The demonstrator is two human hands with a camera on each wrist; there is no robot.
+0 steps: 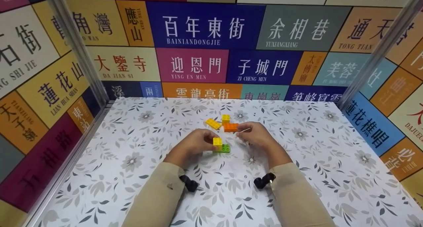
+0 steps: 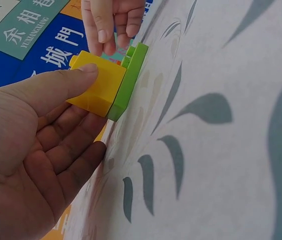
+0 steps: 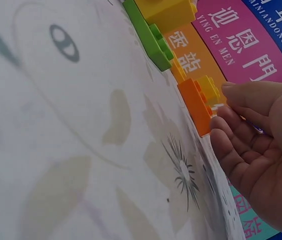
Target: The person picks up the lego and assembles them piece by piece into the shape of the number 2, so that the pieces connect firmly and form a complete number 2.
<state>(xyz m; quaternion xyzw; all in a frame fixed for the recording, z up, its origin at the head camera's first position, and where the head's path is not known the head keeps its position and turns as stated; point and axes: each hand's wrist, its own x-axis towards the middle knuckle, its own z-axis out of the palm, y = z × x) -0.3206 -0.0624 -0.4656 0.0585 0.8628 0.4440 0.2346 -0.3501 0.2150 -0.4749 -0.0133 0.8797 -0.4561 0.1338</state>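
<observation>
My left hand [image 1: 198, 141] pinches a yellow toy building brick [image 1: 217, 141], the thumb on one side and fingers behind. That brick sits on one end of a flat green brick [image 1: 225, 149], whose other studs are bare. My right hand [image 1: 256, 134] is at the right end of an orange brick [image 1: 230, 127], fingers slightly bent and thumb apart from them. In the right wrist view the fingertips [image 3: 220, 131] are beside the orange brick; whether they touch it I cannot tell.
Behind the orange brick stands a small yellow brick [image 1: 225, 118]. A longer yellow brick [image 1: 213, 123] lies to its left. The table [image 1: 138, 187] has a white floral cover. Panels of coloured signs [image 1: 205, 23] rise at the back and sides.
</observation>
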